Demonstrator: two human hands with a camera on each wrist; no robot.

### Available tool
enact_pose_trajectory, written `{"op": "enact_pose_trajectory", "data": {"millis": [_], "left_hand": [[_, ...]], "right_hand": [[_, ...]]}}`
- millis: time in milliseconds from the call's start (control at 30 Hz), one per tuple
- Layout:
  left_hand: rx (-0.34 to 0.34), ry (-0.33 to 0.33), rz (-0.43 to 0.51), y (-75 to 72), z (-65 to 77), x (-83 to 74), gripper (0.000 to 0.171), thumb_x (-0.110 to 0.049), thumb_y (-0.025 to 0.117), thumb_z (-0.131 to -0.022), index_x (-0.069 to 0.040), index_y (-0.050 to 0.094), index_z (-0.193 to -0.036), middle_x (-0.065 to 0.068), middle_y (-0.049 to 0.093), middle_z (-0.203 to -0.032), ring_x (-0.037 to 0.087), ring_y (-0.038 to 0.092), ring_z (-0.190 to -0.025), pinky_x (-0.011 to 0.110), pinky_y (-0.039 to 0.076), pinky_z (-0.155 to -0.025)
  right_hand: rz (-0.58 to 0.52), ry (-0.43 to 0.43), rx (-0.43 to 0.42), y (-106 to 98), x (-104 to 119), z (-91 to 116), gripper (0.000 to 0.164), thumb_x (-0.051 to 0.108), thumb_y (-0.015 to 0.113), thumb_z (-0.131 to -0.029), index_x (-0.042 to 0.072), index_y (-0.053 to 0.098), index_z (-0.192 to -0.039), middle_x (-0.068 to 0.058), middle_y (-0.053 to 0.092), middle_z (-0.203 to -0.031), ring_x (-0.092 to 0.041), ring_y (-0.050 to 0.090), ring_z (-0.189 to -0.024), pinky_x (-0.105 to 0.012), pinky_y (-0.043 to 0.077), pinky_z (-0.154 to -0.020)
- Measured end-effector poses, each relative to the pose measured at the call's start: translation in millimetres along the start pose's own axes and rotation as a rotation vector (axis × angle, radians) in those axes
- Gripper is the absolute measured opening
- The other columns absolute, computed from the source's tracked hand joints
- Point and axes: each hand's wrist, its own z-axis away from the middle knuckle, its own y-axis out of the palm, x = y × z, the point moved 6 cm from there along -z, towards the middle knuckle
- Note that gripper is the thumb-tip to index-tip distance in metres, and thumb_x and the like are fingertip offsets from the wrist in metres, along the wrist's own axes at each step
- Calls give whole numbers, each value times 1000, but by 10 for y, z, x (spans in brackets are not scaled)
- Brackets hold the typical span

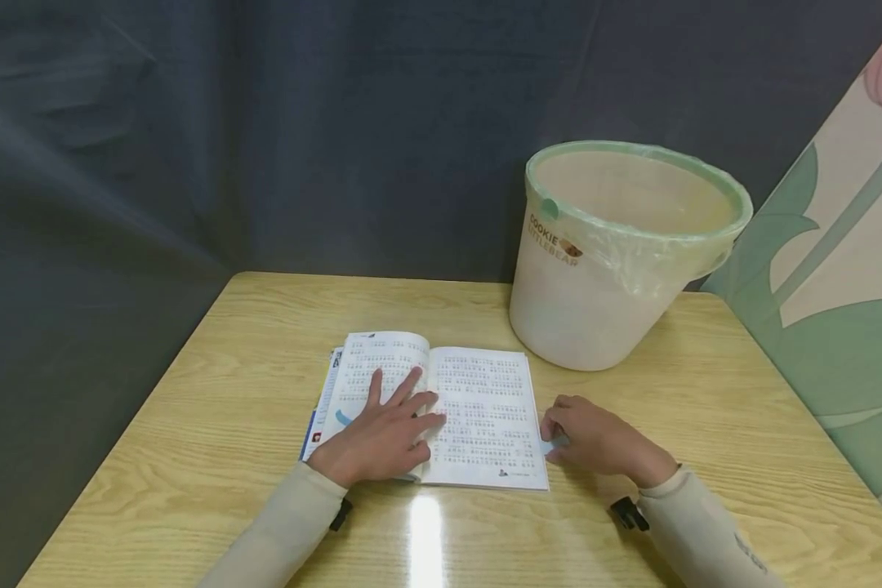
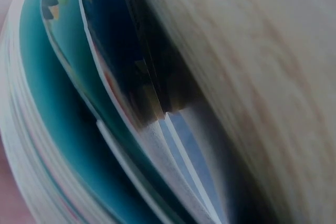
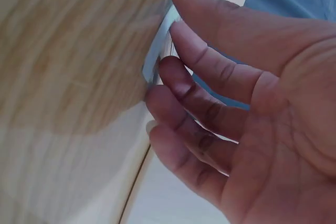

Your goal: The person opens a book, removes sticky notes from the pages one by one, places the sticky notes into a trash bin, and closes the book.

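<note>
An open book [image 1: 481, 416] with printed text lies on the table. My left hand [image 1: 382, 433] rests across its left page and the fold, fingers spread and straight. A small blue curved shape [image 1: 343, 418] shows on the left page beside that hand. At the book's right edge my right hand [image 1: 588, 437] has bent fingers and holds a light blue strip [image 1: 556, 443] between thumb and index finger. In the right wrist view the strip [image 3: 157, 48] runs by the thumb and fingertips, close to the page edges. Curved pages [image 2: 58, 145] fill much of the left wrist view.
A large white bin [image 1: 588, 294] with a green rim and a clear liner stands behind and right of the book. The wooden table [image 1: 191, 400] extends on both sides. A dark curtain [image 1: 382, 139] hangs behind, and a floral panel [image 1: 838, 269] stands at the right.
</note>
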Motion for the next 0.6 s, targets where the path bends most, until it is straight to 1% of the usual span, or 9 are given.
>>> {"op": "enact_pose_trajectory", "data": {"millis": [133,333,400,600], "left_hand": [[-8,4,-4,3,5,-5,42,-30,42,-91,-28,54,-131,0,39,-148,25,-3,-142,75,3,-106],[-16,8,4,-3,5,-13,42,-29,42,-90,-27,55,-131,1,40,-147,26,-2,-142,75,4,-106],[-14,7,4,-5,6,-16,42,-29,42,-90,-27,55,-131,1,40,-147,25,-2,-142,75,4,-106],[-14,5,4,-13,7,-14,42,-29,43,-90,-27,55,-130,1,40,-147,26,-1,-142,75,4,-106]], "right_hand": [[7,17,2,-4,-13,1,18,22,78,-73,20,62,-82,3,52,-84,-13,43,-76,-34,45,-68],[-17,89,1,-44,-87,40,27,17,79,-71,15,63,-93,2,57,-87,-13,47,-74,-36,48,-70],[-28,85,-10,-63,-93,51,30,14,79,-70,13,62,-95,1,59,-87,-13,49,-76,-38,49,-71],[-112,53,-19,-95,-61,59,37,6,79,-68,11,61,-98,-5,67,-92,-15,57,-82,-41,52,-74]]}}
